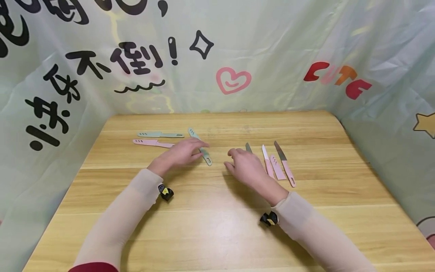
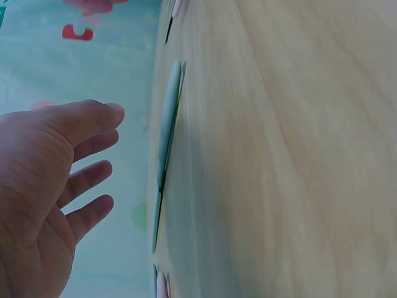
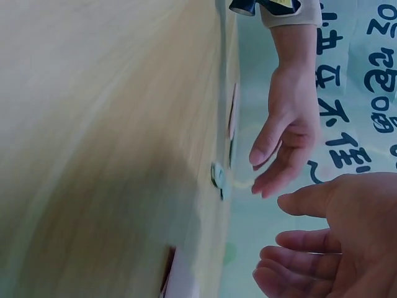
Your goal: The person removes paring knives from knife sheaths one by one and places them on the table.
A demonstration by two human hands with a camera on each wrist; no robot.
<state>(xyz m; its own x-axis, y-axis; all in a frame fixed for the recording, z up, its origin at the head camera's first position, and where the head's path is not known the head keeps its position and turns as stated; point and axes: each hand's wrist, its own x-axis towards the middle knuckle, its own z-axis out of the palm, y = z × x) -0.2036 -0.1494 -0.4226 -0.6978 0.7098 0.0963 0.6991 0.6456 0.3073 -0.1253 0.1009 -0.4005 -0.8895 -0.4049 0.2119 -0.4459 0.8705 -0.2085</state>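
My left hand [image 1: 185, 153] hovers above a pale green knife [image 1: 206, 156] lying slantwise, a perforated sheath at its far end. Its fingers are loosely bent and touch nothing; the left wrist view shows the green knife [image 2: 169, 124] apart from them. Over the right-hand knives hangs my right hand [image 1: 248, 168], fingers relaxed and holding nothing. Partly hidden behind it is a grey blade [image 1: 249, 147]. Beside it lie a pink knife with a pale blade [image 1: 267, 160], a loose pink sheath [image 1: 277, 168] and a pink knife with a dark blade [image 1: 287, 170].
At the back left, a green sheathed knife [image 1: 159, 134] lies parallel to a pink sheathed knife [image 1: 149, 142], the latter partly covered by the left hand. A printed cloth [image 1: 272, 49] hangs behind the wooden table [image 1: 217, 226] and along its sides.
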